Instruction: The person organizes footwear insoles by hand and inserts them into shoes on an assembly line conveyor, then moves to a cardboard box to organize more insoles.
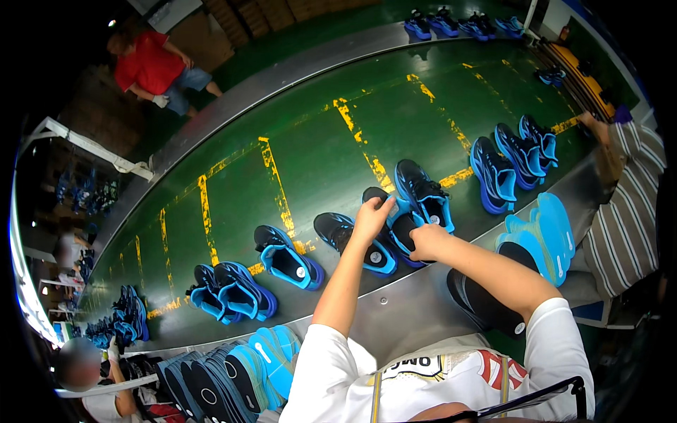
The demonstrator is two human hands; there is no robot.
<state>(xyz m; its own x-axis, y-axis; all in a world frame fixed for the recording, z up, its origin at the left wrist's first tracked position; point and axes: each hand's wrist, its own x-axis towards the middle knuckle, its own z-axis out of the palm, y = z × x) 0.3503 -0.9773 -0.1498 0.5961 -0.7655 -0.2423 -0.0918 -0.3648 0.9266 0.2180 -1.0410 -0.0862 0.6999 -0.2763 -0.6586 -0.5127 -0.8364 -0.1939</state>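
Here we are on the head feed, and I have both hands on the same black-and-blue shoe (403, 229), low over the near edge of the green belt (317, 169). The left hand (372, 217) comes in from the shoe's left, thumb and fingers closed around its upper, by the tongue. The right hand (431, 242) is across the opening on the other side, fingers bent at the collar — I can't tell whether they pinch anything, because the tips are hidden.

So here's the relation that counts: the shoe lies between the 2 hands, the left nearer its toe, the right beside its mouth. Neither hand has a gap to cross; both are touching it. The long axis runs slantwise, toe pointing away from the wearer and a little left, heel back toward the metal ledge (395, 321). The opening faces up, and I see a dark interior.

It's tight in there! The left-hand neighbour shoe (335, 229) sits close beside, and the right-hand neighbour shoe (416, 183) crowds the other flank, both angled much the same way. Light-blue insoles (553, 236) fan out beyond the right forearm — and more blue insoles (278, 356) are stacked left of the body.
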